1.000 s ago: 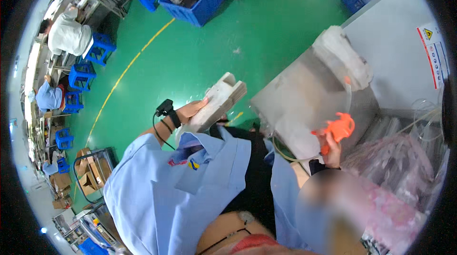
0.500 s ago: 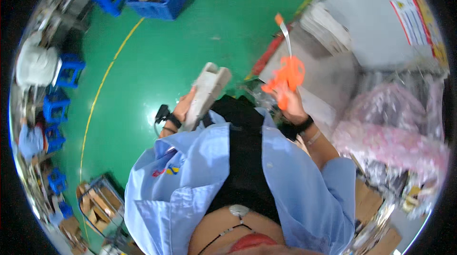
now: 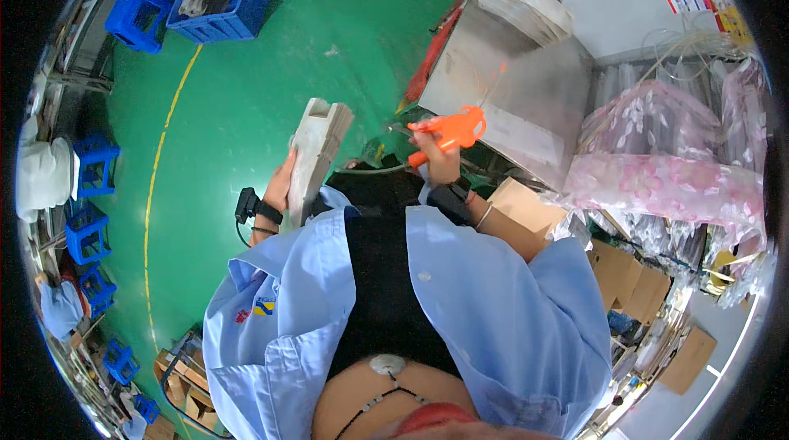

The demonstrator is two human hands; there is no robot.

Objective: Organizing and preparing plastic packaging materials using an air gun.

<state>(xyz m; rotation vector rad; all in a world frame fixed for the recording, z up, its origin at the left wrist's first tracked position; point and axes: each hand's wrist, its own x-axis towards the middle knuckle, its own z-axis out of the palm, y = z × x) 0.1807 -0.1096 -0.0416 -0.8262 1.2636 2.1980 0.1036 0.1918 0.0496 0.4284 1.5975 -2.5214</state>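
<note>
My left hand [image 3: 281,187] is wrapped round a long whitish block [image 3: 319,151] with a groove at its upper end, held upright in front of my body. My right hand [image 3: 441,164] grips an orange air blow gun [image 3: 462,129]. Its thin nozzle points up and to the right, away from the block. From the gun's lower end a pale hose [image 3: 374,170] runs left across my black top. Block and gun stay apart, with a gap between them.
To the right stands a grey metal bench [image 3: 501,87] with a whitish stack [image 3: 523,3] on it. Pink flowered plastic sheeting [image 3: 657,185] hangs beyond. A blue crate [image 3: 234,17] and a blue stool [image 3: 136,19] stand far left. Cardboard boxes [image 3: 629,284] lie at right.
My right hand has moved left and lower, and the blow gun has turned so its body lies more sideways. The block has shifted left in view. The whole scene has shifted as my head moved.
</note>
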